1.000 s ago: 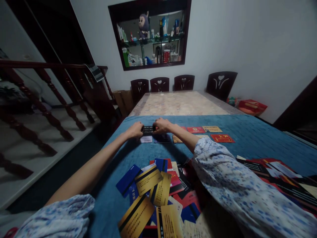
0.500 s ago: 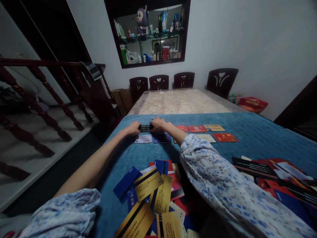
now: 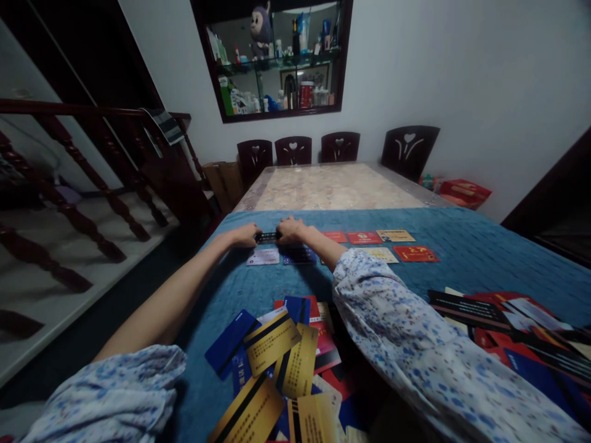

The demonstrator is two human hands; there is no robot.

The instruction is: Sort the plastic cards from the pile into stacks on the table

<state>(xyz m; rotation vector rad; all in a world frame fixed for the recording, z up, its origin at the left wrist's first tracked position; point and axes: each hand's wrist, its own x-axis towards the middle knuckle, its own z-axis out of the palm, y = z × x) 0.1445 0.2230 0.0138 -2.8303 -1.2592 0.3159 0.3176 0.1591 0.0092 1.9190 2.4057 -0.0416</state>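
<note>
At the left end of the far row, a black card (image 3: pixel 267 238) with pale print lies low over the blue cloth. My left hand (image 3: pixel 247 235) has its curled fingers at the card's left end. From the other side my right hand (image 3: pixel 290 229) holds the right end, its fingers bent and partly hiding the card. Just nearer me lie a pale lilac card (image 3: pixel 263 257) and a dark blue card (image 3: pixel 299 255), the latter partly under my right wrist's shadow. My right forearm covers part of the rows.
Red cards (image 3: pixel 364 238) and a tan card (image 3: pixel 396 235) continue the far row; another red card (image 3: pixel 417 253) ends the near row. A loose pile of gold cards (image 3: pixel 272 341) and blue ones lies close to me. Another mixed pile (image 3: pixel 468 309) spreads at the right on the blue cloth (image 3: pixel 369 286).
The camera view has shifted slightly. Both hands stay at the black card's ends, with hardly any movement against the cloth.
</note>
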